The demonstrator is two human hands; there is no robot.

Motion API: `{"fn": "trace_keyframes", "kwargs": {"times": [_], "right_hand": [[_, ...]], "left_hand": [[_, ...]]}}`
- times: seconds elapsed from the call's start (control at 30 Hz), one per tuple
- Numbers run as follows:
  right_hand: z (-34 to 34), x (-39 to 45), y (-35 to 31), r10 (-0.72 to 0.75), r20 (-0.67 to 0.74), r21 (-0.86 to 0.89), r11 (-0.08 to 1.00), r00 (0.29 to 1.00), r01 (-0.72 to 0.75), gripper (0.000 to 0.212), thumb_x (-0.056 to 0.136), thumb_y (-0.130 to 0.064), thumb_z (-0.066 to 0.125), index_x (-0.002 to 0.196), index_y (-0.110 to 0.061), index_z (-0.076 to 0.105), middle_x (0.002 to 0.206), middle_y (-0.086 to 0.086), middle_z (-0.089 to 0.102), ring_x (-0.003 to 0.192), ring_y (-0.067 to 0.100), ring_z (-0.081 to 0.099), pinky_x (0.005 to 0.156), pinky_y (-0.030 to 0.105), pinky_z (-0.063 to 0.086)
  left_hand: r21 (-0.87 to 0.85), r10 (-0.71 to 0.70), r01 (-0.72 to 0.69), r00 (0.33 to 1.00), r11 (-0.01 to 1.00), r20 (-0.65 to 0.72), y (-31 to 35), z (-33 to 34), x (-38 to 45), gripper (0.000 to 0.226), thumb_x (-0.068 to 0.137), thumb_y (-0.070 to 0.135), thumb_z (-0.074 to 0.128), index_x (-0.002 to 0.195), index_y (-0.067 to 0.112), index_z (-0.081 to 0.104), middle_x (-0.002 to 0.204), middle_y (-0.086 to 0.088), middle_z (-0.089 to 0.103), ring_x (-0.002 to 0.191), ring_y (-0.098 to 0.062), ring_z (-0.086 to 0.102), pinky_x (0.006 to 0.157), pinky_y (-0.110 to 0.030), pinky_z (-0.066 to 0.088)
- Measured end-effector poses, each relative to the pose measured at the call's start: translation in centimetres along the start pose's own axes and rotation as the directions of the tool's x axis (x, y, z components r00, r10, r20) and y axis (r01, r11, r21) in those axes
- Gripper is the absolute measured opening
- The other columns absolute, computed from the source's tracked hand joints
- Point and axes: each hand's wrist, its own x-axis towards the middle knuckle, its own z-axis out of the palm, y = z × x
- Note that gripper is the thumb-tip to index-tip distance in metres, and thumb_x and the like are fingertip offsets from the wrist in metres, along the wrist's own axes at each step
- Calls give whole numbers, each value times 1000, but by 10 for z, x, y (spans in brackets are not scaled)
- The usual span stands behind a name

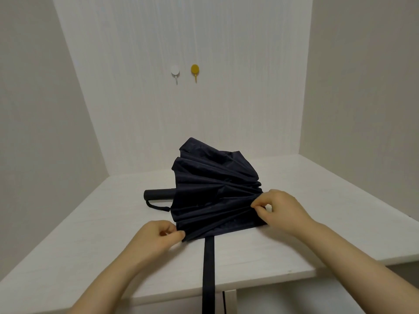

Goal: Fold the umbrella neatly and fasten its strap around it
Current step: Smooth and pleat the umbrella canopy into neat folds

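Our left hand (162, 234) and right hand (281, 209) pinch the navy umbrella (215, 196) canopy edges, frame centre; fabric looks soft, slippery; strap (208, 264) hangs off table (90, 223).

White wood-grain table (260, 264), set in a corner w/ walls on 3 sides. Lying on it: dark navy umbrella (215, 191), canopy loose and bunched, black handle (158, 194) pointing left. Its strap (209, 264) runs flat across tabletop and hangs over the near edge.
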Motion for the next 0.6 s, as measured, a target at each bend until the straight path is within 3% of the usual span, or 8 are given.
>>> {"fn": "trace_keyframes", "kwargs": {"times": [0.1, 0.13, 0.2, 0.3, 0.37, 0.43, 0.5, 0.6], "right_hand": [[8, 3, -3, -8, 84, 25, 1000, 996, 6, 28, 89, -18, 51, 110, -24, 68, 97, -21, 64, 98, 8, 57, 88, 22, 42], [11, 4, -3, -10, 108, 26, 1000, 994, 7, 29, 89, -18, 50, 111, -25, 68, 105, -16, 68, 101, 9, 59, 89, 22, 43], [17, 4, -2, -11, 148, 20, 1000, 989, 8, 30, 89, -19, 50, 111, -27, 68, 109, -12, 69, 101, 10, 61, 88, 21, 44], [21, 4, 1, -19, 215, -12, 1000, 976, 22, 29, 89, -18, 50, 110, -25, 68, 111, -10, 68, 97, 10, 60, 84, 18, 43], [22, 6, 1, -16, 221, -13, 1000, 975, 20, 28, 89, -18, 50, 110, -24, 68, 110, -9, 68, 91, 10, 59, 80, 18, 42], [23, 8, 0, -4, 158, -18, 1000, 987, 7, 29, 90, -19, 49, 111, -25, 67, 108, -10, 69, 88, 10, 57, 76, 18, 37], [25, 11, -3, -12, 24, 12, 1000, 1000, 12, 29, 90, -15, 47, 111, -22, 67, 110, -10, 67, 98, 13, 59, 77, 18, 36], [27, 16, -8, -4, -103, 112, 994, 995, 16, 29, 91, -13, 46, 112, -18, 67, 114, -7, 66, 108, 14, 57, 87, 20, 40]], "left_hand": [[-10, 8, -8, 1000, 1000, 22, 4, 7, 1, 9, 65, 43, 71, 58, 38, 69, 59, 7, 60, 52, -5, 48, 54, -18, 36], [-2, 19, -19, 1000, 1000, -3, 4, 9, 3, 15, 70, 36, 73, 56, 38, 69, 59, 6, 61, 51, -5, 48, 52, -16, 36], [-34, 10, -13, 997, 999, -81, 2, 11, 8, 23, 78, 23, 69, 55, 26, 69, 59, 2, 60, 54, -8, 48, 54, -18, 36], [-186, 1, -30, 989, 982, -150, 5, 9, 19, 28, 85, 20, 62, 69, -3, 64, 66, -7, 53, 66, -16, 44, 65, -29, 33], [-277, 5, -48, 988, 960, -156, 10, 8, 24, 28, 89, 21, 57, 76, -2, 66, 72, -7, 57, 72, -18, 48, 71, -35, 39], [-341, 17, -72, 987, 937, -161, 14, 9, 27, 26, 91, 19, 53, 84, -2, 66, 80, -9, 63, 78, -21, 55, 84, -42, 47], [-390, 28, -99, 983, 916, -182, 19, 10, 29, 25, 92, 16, 50, 89, -4, 65, 89, -16, 68, 86, -24, 62, 93, -43, 47], [-494, 9, -106, 981, 863, -196, 25, 15, 30, 26, 94, 13, 47, 90, -7, 63, 92, -16, 68, 91, -26, 64, 93, -43, 47]]}}
